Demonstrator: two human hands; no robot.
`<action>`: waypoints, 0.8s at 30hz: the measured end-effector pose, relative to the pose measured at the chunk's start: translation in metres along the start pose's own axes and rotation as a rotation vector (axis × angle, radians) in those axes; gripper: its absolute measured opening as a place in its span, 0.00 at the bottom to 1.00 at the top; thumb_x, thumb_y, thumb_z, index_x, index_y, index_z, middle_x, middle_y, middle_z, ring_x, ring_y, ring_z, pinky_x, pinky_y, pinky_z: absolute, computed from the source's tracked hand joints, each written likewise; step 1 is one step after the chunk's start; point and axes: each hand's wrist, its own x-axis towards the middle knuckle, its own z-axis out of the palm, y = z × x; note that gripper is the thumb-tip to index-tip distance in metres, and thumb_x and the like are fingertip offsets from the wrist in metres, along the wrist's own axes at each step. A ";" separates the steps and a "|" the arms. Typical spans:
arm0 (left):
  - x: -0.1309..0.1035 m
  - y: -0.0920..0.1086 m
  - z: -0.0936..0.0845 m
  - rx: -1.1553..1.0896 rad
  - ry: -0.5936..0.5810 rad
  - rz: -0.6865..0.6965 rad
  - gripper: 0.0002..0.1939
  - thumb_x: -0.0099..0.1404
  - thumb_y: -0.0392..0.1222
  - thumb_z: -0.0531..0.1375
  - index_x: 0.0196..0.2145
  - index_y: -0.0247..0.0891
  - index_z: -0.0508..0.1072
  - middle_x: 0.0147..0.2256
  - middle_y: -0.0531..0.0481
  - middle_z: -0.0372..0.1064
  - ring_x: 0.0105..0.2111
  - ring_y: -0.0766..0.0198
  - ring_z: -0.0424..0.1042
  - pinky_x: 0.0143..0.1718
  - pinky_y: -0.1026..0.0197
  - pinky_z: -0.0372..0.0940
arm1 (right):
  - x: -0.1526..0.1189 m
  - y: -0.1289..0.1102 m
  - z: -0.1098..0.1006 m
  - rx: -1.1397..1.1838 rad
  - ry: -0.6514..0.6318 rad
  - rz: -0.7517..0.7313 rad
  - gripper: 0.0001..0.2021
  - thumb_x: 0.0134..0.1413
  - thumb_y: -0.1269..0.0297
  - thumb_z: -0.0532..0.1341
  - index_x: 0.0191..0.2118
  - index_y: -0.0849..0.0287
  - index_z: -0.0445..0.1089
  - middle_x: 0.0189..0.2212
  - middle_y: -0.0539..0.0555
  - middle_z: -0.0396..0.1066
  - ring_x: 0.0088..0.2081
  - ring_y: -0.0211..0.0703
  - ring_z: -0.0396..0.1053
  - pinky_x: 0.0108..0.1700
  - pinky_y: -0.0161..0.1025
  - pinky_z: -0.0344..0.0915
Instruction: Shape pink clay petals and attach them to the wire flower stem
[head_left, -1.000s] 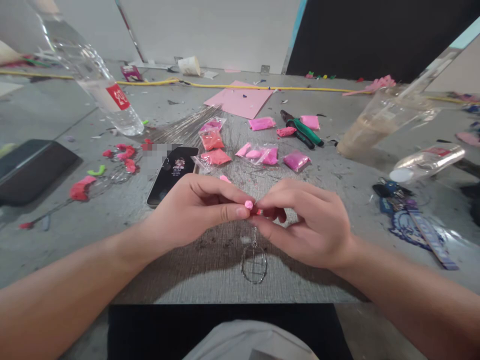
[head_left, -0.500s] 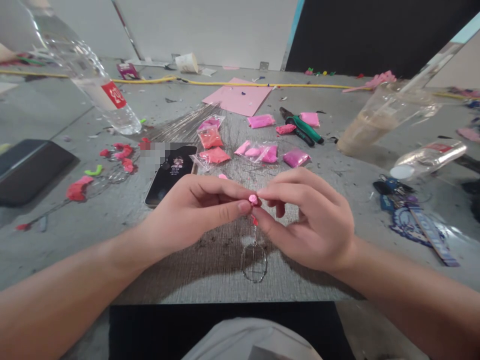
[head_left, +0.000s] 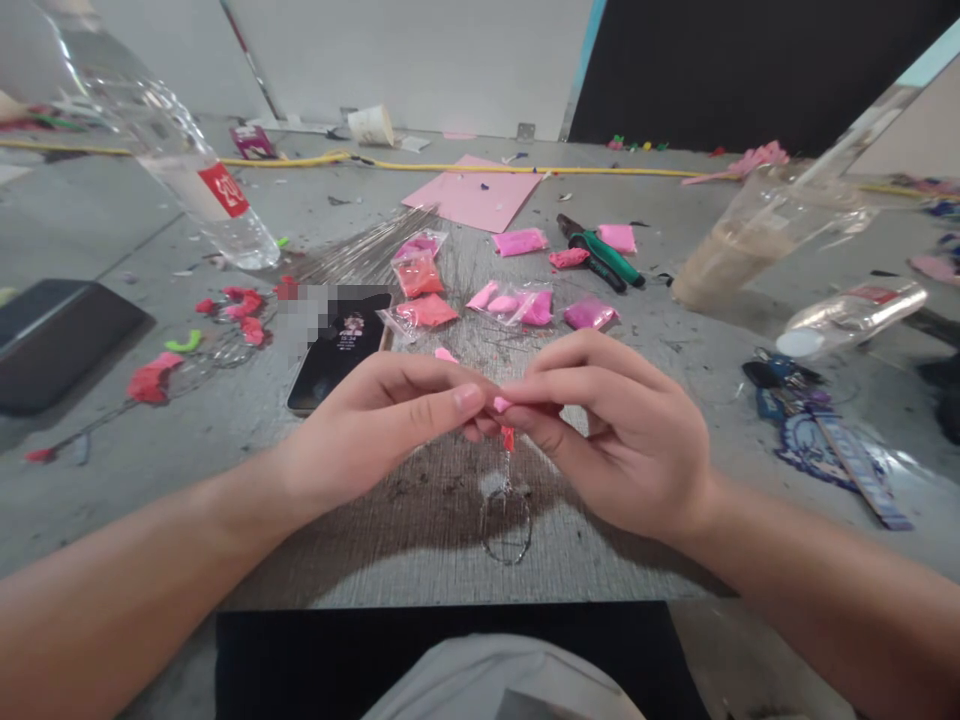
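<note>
A small lump of pink modelling clay (head_left: 501, 404) is between my fingertips above the table. My right hand (head_left: 619, 430) pinches it between thumb and forefinger. From the other side, my left hand (head_left: 390, 420) has its fingertips against the clay, its thumb drawn a little back from it. Just below, a wire piece (head_left: 506, 525) lies on the table, with a twisted stem, a loop at the near end and red-orange clay (head_left: 509, 438) at its top. Another bit of pink clay (head_left: 445, 355) lies behind my left fingers.
Beyond my hands are clay packets (head_left: 517, 303), a phone (head_left: 341, 350), green-handled pliers (head_left: 600, 252), wires (head_left: 367, 250) and pink paper (head_left: 480, 195). A water bottle (head_left: 217, 205) stands left; a drink cup (head_left: 727, 250), small bottle (head_left: 855, 318) and keys (head_left: 784, 380) are right.
My left thumb has moved back off the pink clay, and the lump now sits in the right hand's pinch, slightly lower and looking smaller. The wire piece stays put.
</note>
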 end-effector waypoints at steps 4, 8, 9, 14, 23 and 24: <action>0.001 0.000 0.001 -0.040 0.034 0.006 0.09 0.68 0.44 0.68 0.38 0.37 0.86 0.33 0.45 0.79 0.35 0.62 0.74 0.43 0.60 0.72 | 0.000 0.000 0.002 0.214 0.020 0.192 0.04 0.64 0.71 0.66 0.42 0.56 0.77 0.35 0.52 0.78 0.34 0.37 0.75 0.32 0.35 0.73; 0.004 -0.001 0.001 -0.114 0.130 -0.022 0.08 0.69 0.42 0.66 0.36 0.37 0.85 0.34 0.46 0.79 0.34 0.65 0.74 0.39 0.65 0.70 | 0.000 0.003 0.006 0.553 0.032 0.506 0.05 0.66 0.63 0.66 0.40 0.58 0.76 0.27 0.48 0.74 0.23 0.32 0.69 0.22 0.30 0.67; 0.005 -0.001 0.001 -0.119 0.148 -0.034 0.09 0.70 0.42 0.66 0.36 0.37 0.85 0.34 0.46 0.79 0.34 0.65 0.75 0.39 0.65 0.70 | 0.000 0.005 0.007 0.635 0.030 0.565 0.07 0.66 0.61 0.66 0.39 0.59 0.76 0.26 0.48 0.74 0.23 0.32 0.68 0.22 0.29 0.67; 0.007 -0.003 -0.003 -0.060 0.150 -0.036 0.09 0.69 0.43 0.66 0.35 0.36 0.84 0.34 0.46 0.78 0.33 0.65 0.72 0.38 0.64 0.69 | 0.001 0.013 0.008 0.931 0.008 0.778 0.09 0.63 0.58 0.69 0.36 0.59 0.74 0.31 0.49 0.77 0.28 0.34 0.74 0.23 0.28 0.70; 0.010 -0.009 -0.009 0.137 0.202 -0.095 0.12 0.70 0.46 0.65 0.32 0.37 0.79 0.31 0.49 0.74 0.34 0.63 0.71 0.40 0.60 0.66 | 0.003 0.023 0.006 1.134 0.003 0.941 0.10 0.52 0.68 0.75 0.40 0.56 0.77 0.32 0.48 0.79 0.32 0.36 0.78 0.26 0.28 0.71; 0.011 -0.009 -0.010 0.207 0.207 -0.113 0.12 0.70 0.48 0.65 0.32 0.37 0.79 0.30 0.49 0.74 0.34 0.63 0.71 0.40 0.60 0.66 | 0.003 0.023 0.006 1.134 0.007 0.950 0.10 0.52 0.68 0.75 0.40 0.56 0.77 0.32 0.48 0.79 0.32 0.36 0.78 0.26 0.28 0.70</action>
